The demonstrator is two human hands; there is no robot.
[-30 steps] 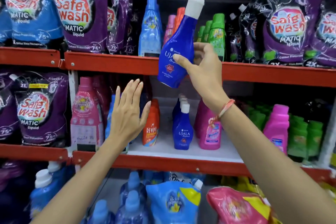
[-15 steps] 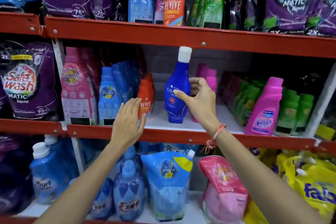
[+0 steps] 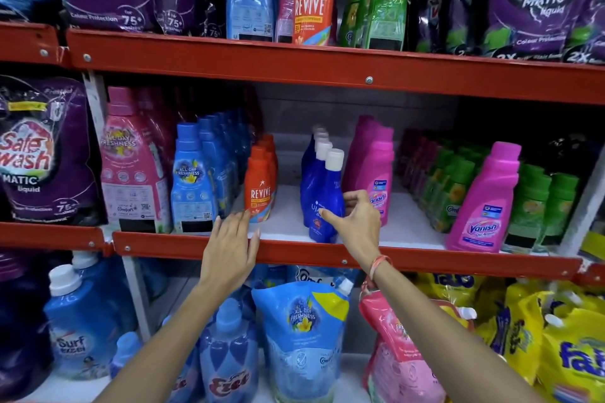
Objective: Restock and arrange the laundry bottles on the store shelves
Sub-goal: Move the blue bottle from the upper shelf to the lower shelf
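One second is all it has taken: the dark blue bottle (image 3: 322, 203), which you were holding up at the level of the top shelf, now stands on the white floor of the middle shelf (image 3: 284, 216), at the front of the row of matching blue bottles (image 3: 316, 154). Half a second ago its base was only just reaching that shelf. I judge the placing nearly done; only the letting-go and a last nudge into line seem left.

Your right hand (image 3: 355, 222) is still wrapped around the bottle's lower body from its 3 o'clock side, thumb across the label, fingers curled behind. Your left hand (image 3: 230, 252) is empty, fingers spread flat and wide over the red shelf edge (image 3: 183, 244), just below the small orange Revive bottle (image 3: 260, 188) at about 9 o'clock from the blue one; whether it touches the edge I cannot tell.

The bottle's long axis runs nearly upright, white cap (image 3: 334, 159) toward 12 o'clock with a slight lean to 1 o'clock. Its label faces you. The pink Vanish bottle (image 3: 376, 183) stands just beside it at 3 o'clock.
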